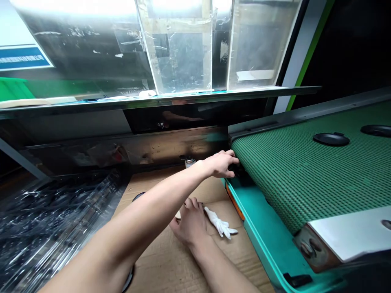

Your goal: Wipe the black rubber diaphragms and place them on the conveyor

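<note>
My left hand (pixel 224 163) reaches across to the right, over my other arm, to the end of the green mesh conveyor belt (pixel 287 162). Its fingers are curled round a small black part (pixel 233 167) above the teal tray (pixel 253 203); most of that part is hidden. Nearer to me, my right hand (pixel 193 221) rests low over the cardboard sheet (pixel 171 260), closed on a cream-coloured piece (pixel 177 215). My left forearm covers some of this piece, so its kind is unclear. Just right of that hand lies a white glove (pixel 220 223).
Black round parts (pixel 331 138) ride on the belt. A small metal-topped bottle (pixel 190 162) stands at the cardboard's back edge. Clear plastic trays (pixel 70 228) of black parts are stacked at left. A metal-edged shelf (pixel 171 99) crosses overhead. A black piece (pixel 297 280) lies in the teal tray.
</note>
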The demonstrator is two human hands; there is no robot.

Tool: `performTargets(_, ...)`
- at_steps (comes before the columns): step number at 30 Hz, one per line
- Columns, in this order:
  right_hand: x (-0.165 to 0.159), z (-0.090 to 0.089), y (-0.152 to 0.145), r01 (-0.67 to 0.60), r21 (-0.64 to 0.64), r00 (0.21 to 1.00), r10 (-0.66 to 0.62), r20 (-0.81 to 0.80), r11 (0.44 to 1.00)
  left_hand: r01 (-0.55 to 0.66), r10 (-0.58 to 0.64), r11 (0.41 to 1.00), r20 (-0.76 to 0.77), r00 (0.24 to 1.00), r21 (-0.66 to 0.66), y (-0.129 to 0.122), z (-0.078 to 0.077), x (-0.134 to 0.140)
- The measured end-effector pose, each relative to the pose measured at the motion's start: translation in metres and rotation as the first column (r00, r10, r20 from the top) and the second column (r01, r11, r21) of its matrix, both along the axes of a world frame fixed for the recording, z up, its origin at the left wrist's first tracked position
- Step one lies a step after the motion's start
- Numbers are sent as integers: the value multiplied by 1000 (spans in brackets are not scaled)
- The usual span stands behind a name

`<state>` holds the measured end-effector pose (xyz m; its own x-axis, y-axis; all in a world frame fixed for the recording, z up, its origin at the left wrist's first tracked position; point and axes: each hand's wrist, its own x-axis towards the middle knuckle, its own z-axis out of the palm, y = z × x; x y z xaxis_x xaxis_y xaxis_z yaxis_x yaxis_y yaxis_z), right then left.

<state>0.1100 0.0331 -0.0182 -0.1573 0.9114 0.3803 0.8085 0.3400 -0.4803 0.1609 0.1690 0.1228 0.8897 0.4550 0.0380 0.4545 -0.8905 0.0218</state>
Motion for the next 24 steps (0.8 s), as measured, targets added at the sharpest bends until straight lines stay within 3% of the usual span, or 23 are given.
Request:
performTargets(4, 0, 1, 0, -16, -28, 999, 17, 32, 999, 33, -34, 999, 42, 999, 31, -12, 16, -19)
performTargets(7, 1, 3, -1, -27, -40, 999, 28, 40, 999, 34, -38, 998, 91, 995, 48, -31, 31, -47)
performTargets(9, 2, 4, -2, -22, -34, 999, 23, 38, 999, 7, -15, 999, 164, 986, 51, -46, 32, -69)
performTargets(12, 2, 7, -3, -25, -22, 999, 25, 40, 999, -107, 103, 994, 264, 959, 3, -61, 10, -97)
performTargets(16, 3, 11, -5, 2, -19, 1000, -1, 31, 1000, -226, 247, 967, 224, 943, -118, -56, -48, -105)
performTargets(18, 3, 13, -5, 13, -56, 999, -11, 38, 998, -276, 304, 946, 169, 938, -171, -49, -69, -98)
performTargets(21, 3, 15, -6, -8, -78, 998, 13, 62, 997, -331, 355, 917, 77, 932, -223, -47, -74, -90)
performTargets(24, 1, 14, -7, -11, -45, 995, 15, 99, 999, -347, 369, 926, 155, 917, -149, -64, -52, -92)
